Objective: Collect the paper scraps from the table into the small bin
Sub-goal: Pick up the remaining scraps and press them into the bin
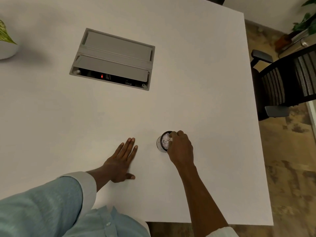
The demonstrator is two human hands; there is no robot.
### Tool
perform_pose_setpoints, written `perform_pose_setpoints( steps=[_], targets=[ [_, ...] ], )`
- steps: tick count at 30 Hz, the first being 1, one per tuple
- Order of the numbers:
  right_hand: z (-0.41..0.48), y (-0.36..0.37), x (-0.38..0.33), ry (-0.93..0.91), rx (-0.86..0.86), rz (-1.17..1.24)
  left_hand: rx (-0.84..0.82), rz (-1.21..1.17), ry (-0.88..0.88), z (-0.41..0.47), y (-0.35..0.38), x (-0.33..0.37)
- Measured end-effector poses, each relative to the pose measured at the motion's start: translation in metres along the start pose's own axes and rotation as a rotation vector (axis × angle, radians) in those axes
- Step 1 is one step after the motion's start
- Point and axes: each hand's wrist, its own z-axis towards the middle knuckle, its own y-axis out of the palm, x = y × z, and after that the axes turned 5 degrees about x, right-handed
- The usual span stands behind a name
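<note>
A small round bin [160,142] with a dark rim stands on the white table [205,82] near its front. White paper scraps [165,140] fill it. My right hand [181,147] is over the bin's right side, fingers curled down at the rim and touching the scraps; whether it pinches a scrap is hidden. My left hand [122,161] lies flat on the table to the left of the bin, fingers straight and spread, holding nothing.
A grey cable box [114,57] with flap lids is set into the table further back. A white plant pot [7,48] sits at the left edge. A black office chair [287,79] stands beyond the table's right edge.
</note>
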Motion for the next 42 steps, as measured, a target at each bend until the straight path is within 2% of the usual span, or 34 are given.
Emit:
perform_pose_setpoints(
  steps=[3,5,16,23,34,37,42],
  targets=[
    [-0.007,0.002,0.002,0.013,0.149,0.073,-0.025,0.002,-0.011,0.0,0.0,0.0],
    [-0.013,0.005,0.006,0.05,0.187,0.114,-0.025,0.021,-0.014,0.001,0.001,0.001],
    [-0.035,0.031,-0.003,-0.111,0.156,0.057,-0.052,0.05,-0.029,0.003,0.0,0.003],
    [-0.029,0.027,-0.004,-0.084,0.171,0.006,-0.081,0.042,-0.04,0.003,-0.003,0.006],
    [-0.027,0.036,-0.003,-0.099,0.09,-0.058,-0.153,0.065,-0.032,0.003,-0.014,0.003],
    [-0.025,0.041,-0.001,-0.1,0.127,-0.013,-0.17,0.081,-0.02,0.004,-0.019,0.001],
    [-0.029,0.035,-0.008,-0.075,0.242,0.052,-0.208,-0.04,-0.009,-0.003,-0.044,-0.011]
  ],
)
